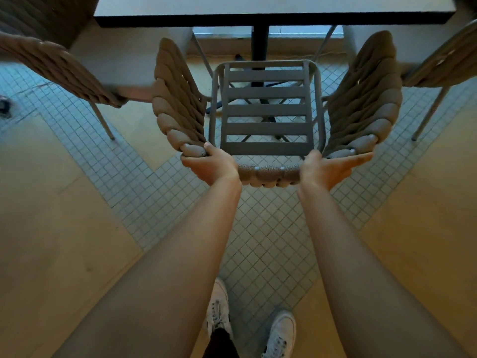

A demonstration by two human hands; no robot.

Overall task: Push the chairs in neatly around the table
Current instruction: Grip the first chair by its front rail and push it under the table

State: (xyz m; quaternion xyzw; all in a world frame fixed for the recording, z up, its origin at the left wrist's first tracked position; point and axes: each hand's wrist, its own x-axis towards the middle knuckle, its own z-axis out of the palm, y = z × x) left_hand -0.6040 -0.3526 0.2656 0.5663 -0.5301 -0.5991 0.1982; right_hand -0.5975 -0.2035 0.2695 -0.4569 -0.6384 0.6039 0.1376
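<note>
A chair [265, 109] with a grey slatted metal seat and a thick brown woven-rope back stands straight ahead of me, facing the table [273, 18]. Its front edge sits just short of the table's dark rim. My left hand [209, 164] is closed around the rope back at its left rear corner. My right hand [327, 169] grips the rope back at the right rear corner, fingers stretched along the rope. The table's black central post [260, 42] rises beyond the seat.
Two similar rope-backed chairs flank this one: one at the left [56, 68], one at the right [444, 63], both with thin metal legs. The floor has small square tiles and tan wooden panels. My white shoes [219, 308] are below.
</note>
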